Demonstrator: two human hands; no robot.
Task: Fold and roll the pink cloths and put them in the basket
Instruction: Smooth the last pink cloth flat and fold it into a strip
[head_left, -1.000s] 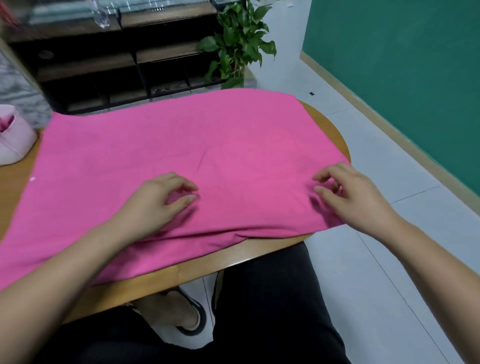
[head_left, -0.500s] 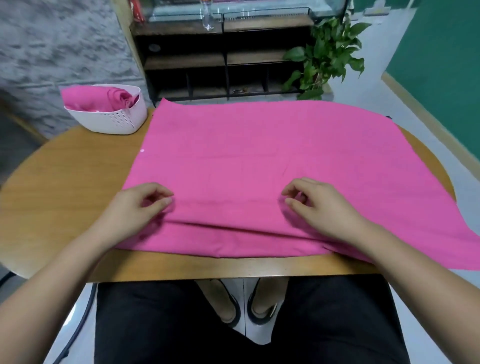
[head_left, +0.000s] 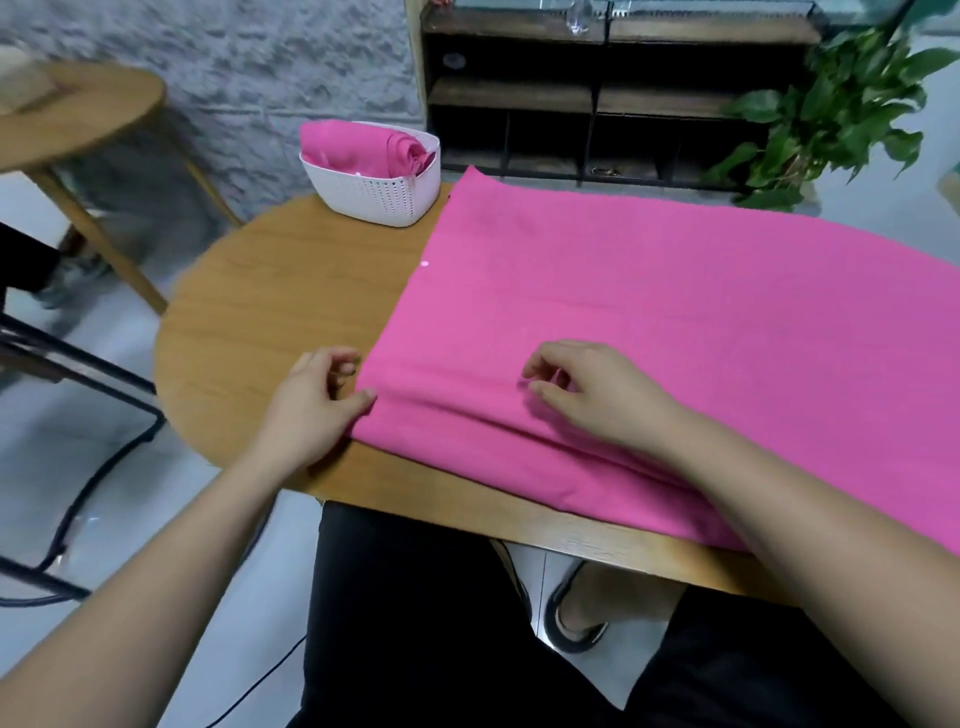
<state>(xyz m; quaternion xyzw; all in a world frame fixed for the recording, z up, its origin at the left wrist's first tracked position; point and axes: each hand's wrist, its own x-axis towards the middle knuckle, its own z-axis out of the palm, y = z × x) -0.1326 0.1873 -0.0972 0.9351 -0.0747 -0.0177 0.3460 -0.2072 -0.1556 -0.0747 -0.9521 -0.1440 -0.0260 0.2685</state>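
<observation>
A large pink cloth (head_left: 675, 312) lies spread over the right part of the round wooden table (head_left: 270, 291), with a long fold running along its near edge. My left hand (head_left: 306, 405) rests on the table at the cloth's near left corner, fingers curled, thumb touching the edge. Further right, my right hand (head_left: 597, 389) lies on top of the fold with its fingers loosely bent and nothing pinched. A white perforated basket (head_left: 384, 202) stands at the table's far side, holding rolled pink cloths (head_left: 363, 150).
A small round wooden side table (head_left: 78, 109) stands at the far left. A dark shelf unit (head_left: 597, 98) and a green plant (head_left: 831, 114) are behind the table. A black metal frame (head_left: 78, 364) and cable are on the floor at left.
The view has swung left, bringing the basket and side table in. Both hands have slid left along the folded edge; my left hand now sits at the cloth's corner, partly off it.
</observation>
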